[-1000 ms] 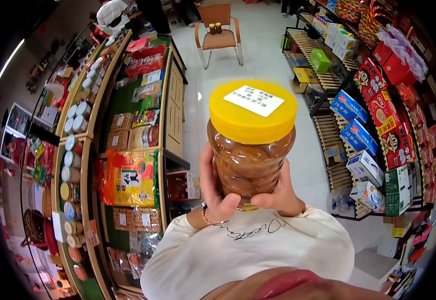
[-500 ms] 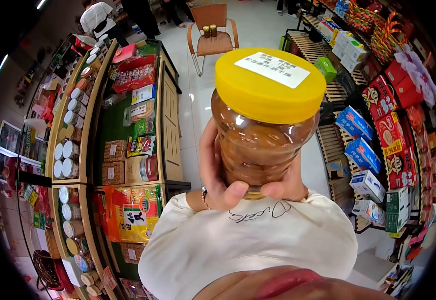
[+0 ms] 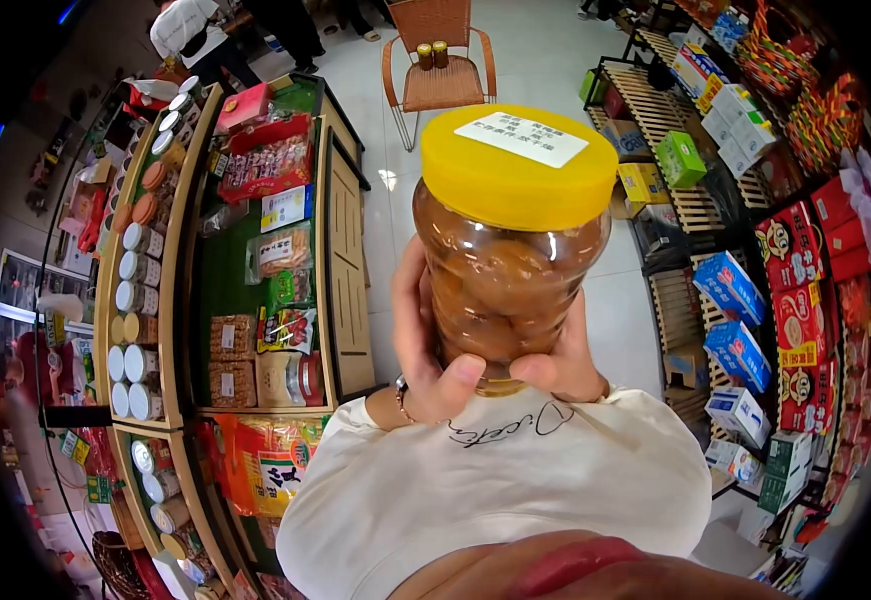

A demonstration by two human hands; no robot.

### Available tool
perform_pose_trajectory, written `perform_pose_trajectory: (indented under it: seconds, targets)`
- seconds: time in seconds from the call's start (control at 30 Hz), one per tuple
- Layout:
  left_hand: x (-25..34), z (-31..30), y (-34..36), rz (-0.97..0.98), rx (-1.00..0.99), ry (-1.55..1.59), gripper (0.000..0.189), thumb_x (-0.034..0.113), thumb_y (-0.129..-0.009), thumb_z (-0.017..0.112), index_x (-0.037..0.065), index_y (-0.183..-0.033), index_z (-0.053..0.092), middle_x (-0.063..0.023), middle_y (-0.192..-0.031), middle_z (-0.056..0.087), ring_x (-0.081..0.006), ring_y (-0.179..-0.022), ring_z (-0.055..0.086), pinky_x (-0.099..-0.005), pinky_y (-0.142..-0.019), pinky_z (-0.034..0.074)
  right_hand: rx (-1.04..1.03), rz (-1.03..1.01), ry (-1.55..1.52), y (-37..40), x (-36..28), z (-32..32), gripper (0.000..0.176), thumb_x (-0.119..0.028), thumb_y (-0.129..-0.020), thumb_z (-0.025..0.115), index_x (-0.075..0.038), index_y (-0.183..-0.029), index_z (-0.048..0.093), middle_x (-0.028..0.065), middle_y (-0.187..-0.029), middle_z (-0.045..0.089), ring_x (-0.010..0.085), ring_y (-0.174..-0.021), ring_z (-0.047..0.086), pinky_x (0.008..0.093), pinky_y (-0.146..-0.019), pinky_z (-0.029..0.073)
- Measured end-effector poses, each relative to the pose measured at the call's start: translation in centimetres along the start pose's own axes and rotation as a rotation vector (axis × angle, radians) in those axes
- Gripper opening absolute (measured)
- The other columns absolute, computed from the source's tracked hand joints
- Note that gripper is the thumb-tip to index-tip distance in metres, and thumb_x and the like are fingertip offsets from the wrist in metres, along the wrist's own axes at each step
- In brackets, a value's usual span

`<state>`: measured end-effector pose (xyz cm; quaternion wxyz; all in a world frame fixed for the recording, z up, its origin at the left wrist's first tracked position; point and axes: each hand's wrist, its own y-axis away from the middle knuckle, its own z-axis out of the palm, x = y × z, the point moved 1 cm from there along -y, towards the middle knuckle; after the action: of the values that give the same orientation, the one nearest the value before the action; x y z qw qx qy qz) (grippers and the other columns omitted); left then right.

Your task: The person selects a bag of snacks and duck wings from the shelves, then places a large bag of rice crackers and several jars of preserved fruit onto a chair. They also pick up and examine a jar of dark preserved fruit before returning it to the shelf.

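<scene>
A clear jar (image 3: 511,285) full of brown, rounded pieces stands upright in front of my chest. Its wide yellow lid (image 3: 516,185) is on, with a white printed label (image 3: 522,137) stuck on top. My left hand (image 3: 434,360) wraps the jar's lower left side, thumb at the front near the base; a bracelet circles that wrist. On the lower right side my right hand (image 3: 563,362) closes round the same jar, its thumb close to the other one. Most of my fingers are hidden behind the jar.
On the left is a wooden display stand (image 3: 346,230) with packaged snacks and rows of lidded jars (image 3: 138,290). A wicker chair (image 3: 441,80) ahead bears two small jars. Slatted shelves (image 3: 646,95) with boxes line the right. People stand at the back left.
The jar has shifted slightly left and is turned a little, its lid label now more level. The view has shifted, so the shelves and chair appear moved. Both hands keep their hold.
</scene>
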<state>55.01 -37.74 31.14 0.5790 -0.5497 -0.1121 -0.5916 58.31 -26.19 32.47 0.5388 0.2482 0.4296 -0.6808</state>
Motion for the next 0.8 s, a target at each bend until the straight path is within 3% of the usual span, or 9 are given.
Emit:
perform_pose_trajectory:
  seconds: [0.4, 0.8]
  targets:
    - [-11.8, -3.1, -21.9, 0.004, -0.015, -0.071, 0.088, 0.034, -0.078, 0.060, -0.004, -0.138, 0.008, -0.0212, -0.137, 0.027, -0.0278, -0.126, 0.032, -0.0378, -0.103, 0.026, -0.061, -0.056, -0.019, -22.3, 1.2, -12.6, 0.090, -0.020, -0.067, 0.075, 0.002, -0.134, 0.019, 0.0137, -0.130, 0.037, 0.0227, -0.122, 0.037, 0.0338, -0.101, 0.029]
    - [-21.5, -7.3, -36.9, -0.086, 0.084, -0.096, 0.082, 0.034, -0.079, 0.057, -0.004, -0.138, 0.013, -0.0188, -0.137, 0.029, -0.0262, -0.126, 0.032, -0.0361, -0.103, 0.026, -0.031, 0.024, -0.050, -38.7, 4.2, -21.3, 0.083, -0.014, -0.070, 0.071, 0.001, -0.133, 0.021, 0.0128, -0.127, 0.039, 0.0219, -0.119, 0.039, 0.0340, -0.100, 0.032]
